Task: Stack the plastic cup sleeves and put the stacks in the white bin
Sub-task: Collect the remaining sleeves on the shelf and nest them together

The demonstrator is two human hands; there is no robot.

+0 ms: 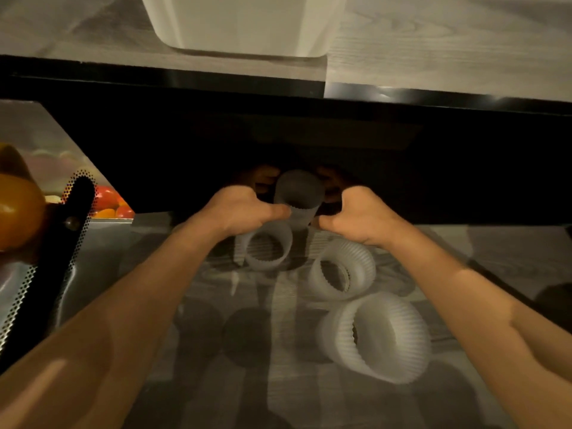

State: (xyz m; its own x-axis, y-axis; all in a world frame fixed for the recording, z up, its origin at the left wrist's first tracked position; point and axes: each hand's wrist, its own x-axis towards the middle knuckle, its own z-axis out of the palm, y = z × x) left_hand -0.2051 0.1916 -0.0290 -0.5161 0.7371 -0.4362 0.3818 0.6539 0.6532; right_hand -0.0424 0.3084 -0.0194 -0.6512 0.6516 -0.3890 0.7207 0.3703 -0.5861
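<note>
One cup sleeve (296, 193) btwn L hand (240, 209) & R hand (362, 215), both gripping

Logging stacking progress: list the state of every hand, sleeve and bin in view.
Held sleeve: lifted, gripped from both sides.
Left hand: pinches it.
Right hand: grips it.
Sleeve under left hand: on its side; whether held unclear.
Middle sleeve: on its side, loose.
Nearest sleeve: on its side, loose.
White bin: upright, contents hidden.
</note>
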